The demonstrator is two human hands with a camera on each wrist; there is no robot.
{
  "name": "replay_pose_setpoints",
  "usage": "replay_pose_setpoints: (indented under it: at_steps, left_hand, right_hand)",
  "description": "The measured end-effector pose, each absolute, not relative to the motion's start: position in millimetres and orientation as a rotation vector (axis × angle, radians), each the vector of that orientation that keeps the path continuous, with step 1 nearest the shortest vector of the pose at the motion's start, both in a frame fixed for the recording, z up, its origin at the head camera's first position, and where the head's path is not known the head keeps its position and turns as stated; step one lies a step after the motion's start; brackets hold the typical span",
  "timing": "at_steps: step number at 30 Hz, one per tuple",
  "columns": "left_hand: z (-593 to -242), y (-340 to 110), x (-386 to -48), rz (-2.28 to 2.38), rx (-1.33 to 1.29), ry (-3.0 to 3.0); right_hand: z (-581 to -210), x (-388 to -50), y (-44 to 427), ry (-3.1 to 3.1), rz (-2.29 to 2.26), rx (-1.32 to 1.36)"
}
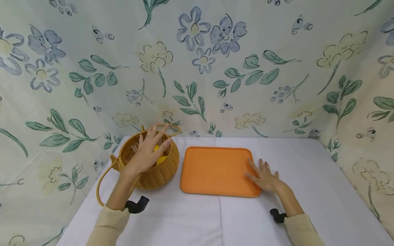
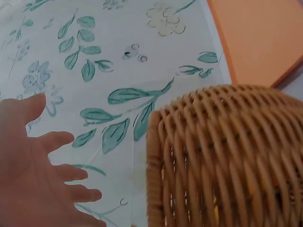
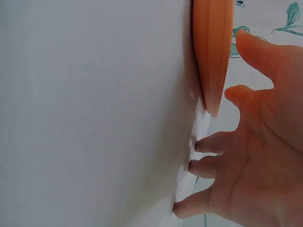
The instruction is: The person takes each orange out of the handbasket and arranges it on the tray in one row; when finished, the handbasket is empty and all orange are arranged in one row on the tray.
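A wicker basket (image 1: 160, 174) with handles stands on the left of the table, yellow things (image 1: 161, 159) inside it. Over its opening is my left hand (image 1: 147, 153), fingers spread, holding nothing; the left wrist view shows that hand (image 2: 42, 170) beside the woven wall (image 2: 227, 151). An orange tray (image 1: 217, 171) lies flat right of the basket. At the tray's right edge my right hand (image 1: 266, 177) has its fingers spread. In the right wrist view the hand (image 3: 255, 142) is beside the tray's side (image 3: 213, 52), some fingertips at the white cloth.
A white cloth (image 1: 184, 218) covers the table. Behind and at both sides hangs a curtain (image 1: 197, 92) with flowers and leaves. Black bands or mounts (image 1: 137, 205) are on both wrists, below beige sleeves' cuffs.
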State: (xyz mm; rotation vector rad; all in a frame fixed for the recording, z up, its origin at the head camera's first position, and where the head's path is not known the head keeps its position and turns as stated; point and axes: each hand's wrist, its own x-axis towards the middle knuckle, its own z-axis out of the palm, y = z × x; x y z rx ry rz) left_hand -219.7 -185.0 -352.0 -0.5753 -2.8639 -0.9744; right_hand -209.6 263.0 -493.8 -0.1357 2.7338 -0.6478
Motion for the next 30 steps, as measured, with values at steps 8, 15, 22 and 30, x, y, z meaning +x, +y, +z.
replay_pose_setpoints:
  at_steps: [8, 15, 22, 30]
  left_hand:
    - [-332, -241, -239, -1.395, -0.576, -2.894]
    - [-338, -270, -259, -1.509, -0.551, -2.942]
    - [-353, -290, -275, -1.628, -0.527, -3.006]
    - [-361, -299, -292, -1.783, -0.466, -3.061]
  right_hand:
    - [-491, -210, 267, 2.685, -0.634, -0.144]
    - [-512, -216, 279, 2.699, -0.697, -0.168]
    - [-519, -218, 281, 2.712, -0.684, -0.181]
    - [-495, -208, 272, 2.689, -0.668, -0.203]
